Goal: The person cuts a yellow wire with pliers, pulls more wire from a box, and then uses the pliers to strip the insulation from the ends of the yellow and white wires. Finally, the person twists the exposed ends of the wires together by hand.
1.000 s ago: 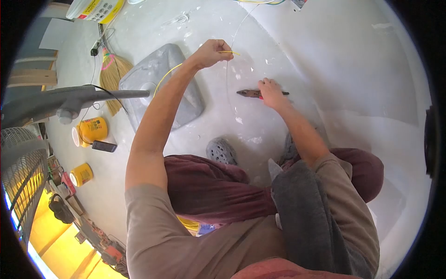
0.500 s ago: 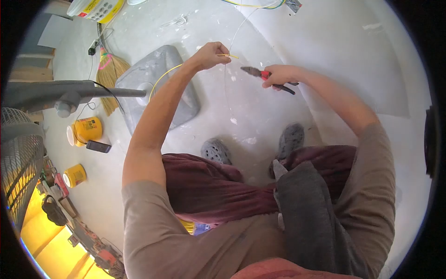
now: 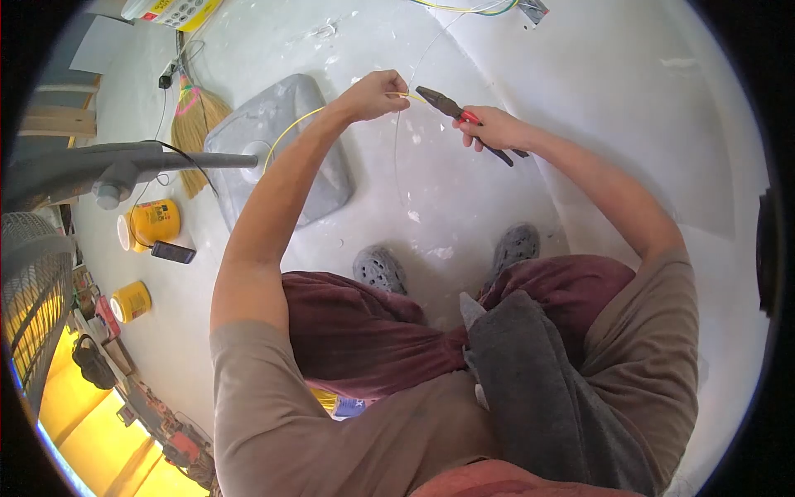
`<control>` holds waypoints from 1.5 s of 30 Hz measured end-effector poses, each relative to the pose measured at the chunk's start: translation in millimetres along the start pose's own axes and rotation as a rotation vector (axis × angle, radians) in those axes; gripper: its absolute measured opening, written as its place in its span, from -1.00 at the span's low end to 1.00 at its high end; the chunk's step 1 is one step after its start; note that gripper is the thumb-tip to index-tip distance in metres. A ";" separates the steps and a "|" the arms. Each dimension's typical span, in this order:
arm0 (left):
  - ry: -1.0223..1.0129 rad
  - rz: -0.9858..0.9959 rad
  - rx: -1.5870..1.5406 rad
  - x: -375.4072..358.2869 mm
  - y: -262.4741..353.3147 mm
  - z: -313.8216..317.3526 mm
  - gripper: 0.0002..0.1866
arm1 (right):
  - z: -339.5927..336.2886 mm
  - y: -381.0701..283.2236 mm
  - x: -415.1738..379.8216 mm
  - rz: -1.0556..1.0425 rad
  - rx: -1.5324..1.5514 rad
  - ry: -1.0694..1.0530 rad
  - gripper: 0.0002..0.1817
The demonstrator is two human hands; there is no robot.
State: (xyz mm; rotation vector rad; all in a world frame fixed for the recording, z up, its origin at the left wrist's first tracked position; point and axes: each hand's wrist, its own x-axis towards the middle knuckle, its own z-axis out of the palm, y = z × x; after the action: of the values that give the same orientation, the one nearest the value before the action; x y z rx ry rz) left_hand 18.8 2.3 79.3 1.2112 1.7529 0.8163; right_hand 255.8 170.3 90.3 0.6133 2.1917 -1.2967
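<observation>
My left hand [image 3: 377, 96] pinches a yellow wire [image 3: 289, 131] between thumb and fingers, its short end sticking out to the right. A thin pale wire [image 3: 429, 55] crosses at the same fingertips and hangs down below them. My right hand [image 3: 492, 130] is wrapped round the red-and-black handles of a pair of pliers [image 3: 441, 101]. The dark jaws point up and left, right at the end of the yellow wire. Behind the left forearm, the yellow wire runs down toward the grey fan base.
A grey fan base [image 3: 310, 186] with its pole [image 3: 207, 161] lies to the left, beside a straw broom [image 3: 199, 112]. Yellow tubs [image 3: 157, 221] and a phone [image 3: 173, 252] are on the floor. More wires [image 3: 472, 10] come from a wall box [image 3: 534, 11] at the top.
My right hand has brought the pliers up and left, so the jaws now meet the yellow wire's end. My left hand keeps its pinch, almost in the same place.
</observation>
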 end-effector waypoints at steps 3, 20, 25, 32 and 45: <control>-0.009 -0.051 0.053 4.0 2.0 6.4 -0.72 | -4.4 5.1 6.2 -0.048 0.082 0.002 -0.70; -0.018 -0.035 0.174 10.9 -18.4 7.9 -0.64 | 3.2 35.3 30.2 -0.183 -0.165 0.073 -0.72; -0.052 -0.034 0.178 5.6 -3.7 6.8 -0.65 | 8.6 37.6 34.4 -0.265 -0.125 0.080 -0.69; -0.049 0.035 0.187 -0.9 4.2 8.0 -0.57 | 22.4 47.0 39.6 -0.381 -0.063 0.138 -0.65; -0.068 0.044 0.084 -3.4 6.1 10.9 -0.46 | 41.3 63.6 57.1 -0.502 -0.041 0.262 -0.64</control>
State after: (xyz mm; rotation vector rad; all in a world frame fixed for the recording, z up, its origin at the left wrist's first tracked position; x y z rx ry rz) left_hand 31.7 1.7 80.7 1.3223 1.7251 0.7246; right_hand 259.5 168.3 -4.6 0.2264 2.6993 -1.4724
